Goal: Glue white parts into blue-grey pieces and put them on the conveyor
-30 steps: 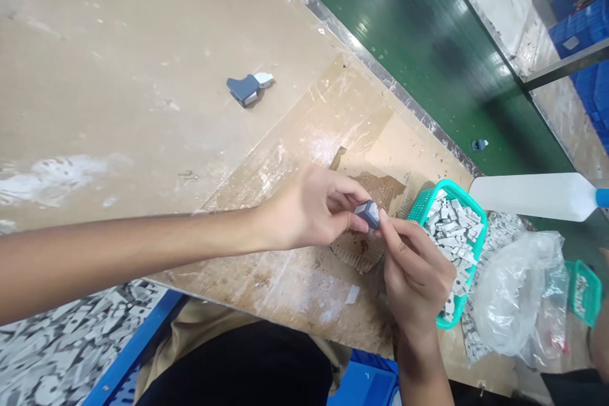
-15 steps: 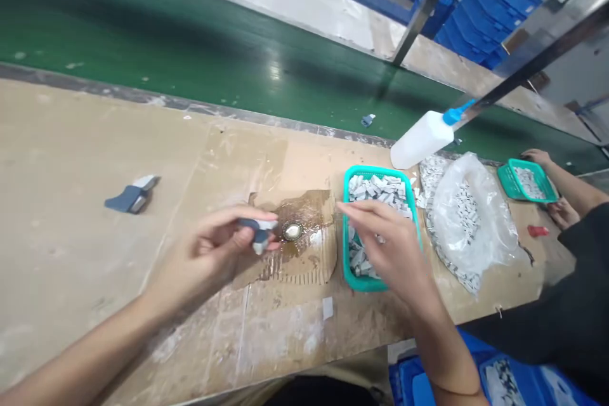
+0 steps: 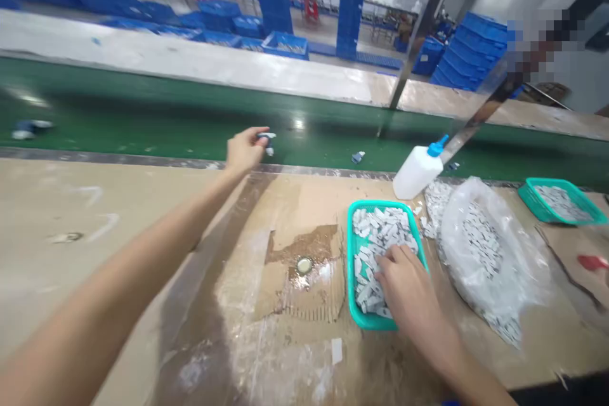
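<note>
My left hand (image 3: pixel 245 151) is stretched out over the green belt (image 3: pixel 190 127), its fingers pinched on a small dark-blue and white plastic part (image 3: pixel 267 138). My right hand (image 3: pixel 404 279) is down in a teal basket (image 3: pixel 351 266) of small white pieces (image 3: pixel 375 225). Its fingers are bent together among the pieces, and whatever they hold is hidden. Between the hands, a small round cap-like dish (image 3: pixel 304 265) sits in a wet, shiny patch on a piece of cardboard (image 3: pixel 314 311).
A white squeeze bottle (image 3: pixel 419 171) with a blue nozzle stands beyond the basket. To the right are a clear plastic bag (image 3: pixel 485 254) of pieces and another teal basket (image 3: pixel 561 203). More blue-and-white parts (image 3: pixel 358 157) lie on the belt. A metal post (image 3: pixel 419 32) rises behind.
My left hand has moved away from me to the belt with the part. My right hand has gone down into the basket. The blue part formerly on the left of the table is gone from there.
</note>
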Motion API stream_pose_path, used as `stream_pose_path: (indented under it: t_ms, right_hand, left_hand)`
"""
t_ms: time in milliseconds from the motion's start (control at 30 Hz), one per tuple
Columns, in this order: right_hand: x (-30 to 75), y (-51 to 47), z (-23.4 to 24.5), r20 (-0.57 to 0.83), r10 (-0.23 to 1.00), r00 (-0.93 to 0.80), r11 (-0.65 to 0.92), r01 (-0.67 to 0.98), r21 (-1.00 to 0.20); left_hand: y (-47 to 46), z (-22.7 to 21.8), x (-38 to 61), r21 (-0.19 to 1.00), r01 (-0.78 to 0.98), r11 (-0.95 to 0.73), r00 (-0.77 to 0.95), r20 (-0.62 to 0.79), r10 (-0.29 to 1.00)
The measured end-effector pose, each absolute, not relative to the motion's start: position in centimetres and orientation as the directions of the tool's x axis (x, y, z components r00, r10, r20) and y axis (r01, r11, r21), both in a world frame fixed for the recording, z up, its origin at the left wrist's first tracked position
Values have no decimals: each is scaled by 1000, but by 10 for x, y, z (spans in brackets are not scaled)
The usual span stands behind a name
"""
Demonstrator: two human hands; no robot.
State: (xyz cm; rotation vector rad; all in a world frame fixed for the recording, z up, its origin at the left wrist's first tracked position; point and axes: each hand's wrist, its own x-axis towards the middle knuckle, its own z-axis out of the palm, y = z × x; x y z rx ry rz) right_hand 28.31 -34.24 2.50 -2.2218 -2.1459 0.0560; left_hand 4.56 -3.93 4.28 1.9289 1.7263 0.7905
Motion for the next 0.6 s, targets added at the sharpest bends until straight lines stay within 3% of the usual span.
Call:
stream_pose_path:
  t_ms: [67, 200, 367, 433, 533, 600]
  right_hand:
    - [288, -345, 16, 86, 996, 25, -13, 991, -136]
    - [307, -351, 8, 196, 981, -10, 97, 892, -441]
    - [307, -353, 18, 63, 995, 77, 3, 606, -795]
    - [293, -346, 21, 16, 998, 63, -19, 510, -860]
    - [261, -328, 22, 14, 999, -29, 27, 498, -867]
    - [242, -315, 21, 64, 996, -65, 88, 532, -842]
  left_hand:
    - [-17, 34, 45, 606, 790, -92, 13, 133, 991]
    - [-5, 26, 28, 544, 838, -42, -22, 109, 994]
    - [-61, 36, -40, 471, 882, 12, -20, 12, 1000]
    - [-100, 38, -69, 427, 902, 69, -46, -64, 997]
    - [-158, 29, -92, 359, 929, 88, -16, -198, 980]
    - [-186, 18, -92, 334, 941, 45, 17, -180, 983]
